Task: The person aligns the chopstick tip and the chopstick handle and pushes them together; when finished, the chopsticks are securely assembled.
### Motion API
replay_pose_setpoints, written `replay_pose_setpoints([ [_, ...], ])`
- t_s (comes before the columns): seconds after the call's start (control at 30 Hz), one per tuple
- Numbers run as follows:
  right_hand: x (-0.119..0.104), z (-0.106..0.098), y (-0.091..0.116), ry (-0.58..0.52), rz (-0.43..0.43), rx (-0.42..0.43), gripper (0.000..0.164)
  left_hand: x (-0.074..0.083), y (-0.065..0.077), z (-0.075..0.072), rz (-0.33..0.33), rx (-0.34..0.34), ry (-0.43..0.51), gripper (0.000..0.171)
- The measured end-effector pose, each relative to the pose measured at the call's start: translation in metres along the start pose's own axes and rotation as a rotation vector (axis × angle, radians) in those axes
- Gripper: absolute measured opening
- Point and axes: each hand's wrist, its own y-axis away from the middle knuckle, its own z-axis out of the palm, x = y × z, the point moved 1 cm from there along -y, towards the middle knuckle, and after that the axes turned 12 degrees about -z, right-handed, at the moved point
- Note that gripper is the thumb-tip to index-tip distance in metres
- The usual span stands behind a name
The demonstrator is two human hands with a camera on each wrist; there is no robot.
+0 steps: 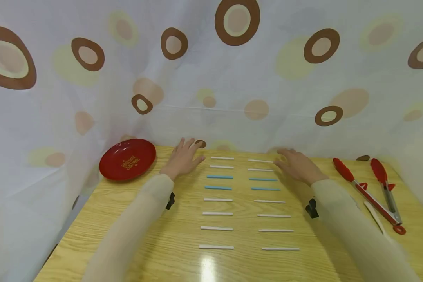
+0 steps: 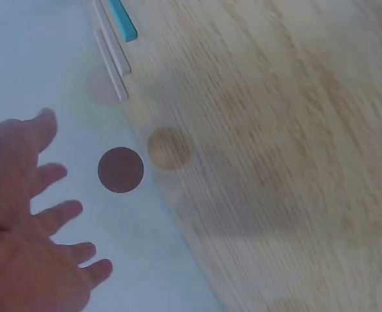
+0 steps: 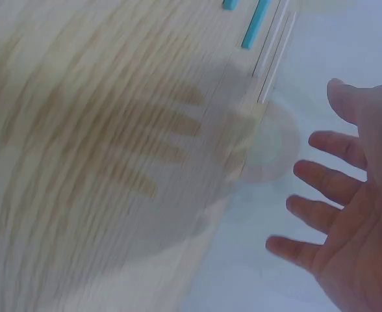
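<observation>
head view: left hand [image 1: 185,158] and right hand [image 1: 299,166], empty, fingers spread, flank the far end of two columns of sticks [image 1: 220,177] on the worktop [image 1: 244,262], where a low inward sweep could knock some askew.

The surface [image 1: 176,254] looks to me like smooth grained wood, glossy enough to glare at bottom centre. I read the plate [image 1: 127,159], left of the frame, as shiny plastic, the sticks [image 1: 217,214] mid-frame as smooth, duller plastic. Right, the tongs [image 1: 377,203] mix metal and plastic; the sleeves [image 1: 127,227] look like matt cloth.
</observation>
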Motion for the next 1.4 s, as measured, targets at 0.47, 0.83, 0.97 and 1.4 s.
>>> replay_pose_setpoints([
  [0.47,-0.004,0.008,-0.027,-0.016,-0.073,0.038,0.028,0.028,-0.037,0.01,0.036,0.015,0.043,0.041],
  [0.83,-0.007,0.015,-0.04,0.01,-0.046,0.013,0.03,0.042,-0.054,0.026,0.017,-0.116,0.155,0.039],
  [0.97,-0.01,0.016,-0.047,0.032,-0.011,-0.012,0.032,0.043,-0.06,0.036,0.005,-0.124,0.156,0.038],
  [1.4,-0.015,0.024,-0.062,0.06,0.052,-0.039,0.017,0.055,-0.066,0.039,0.019,-0.048,-0.021,0.018],
])
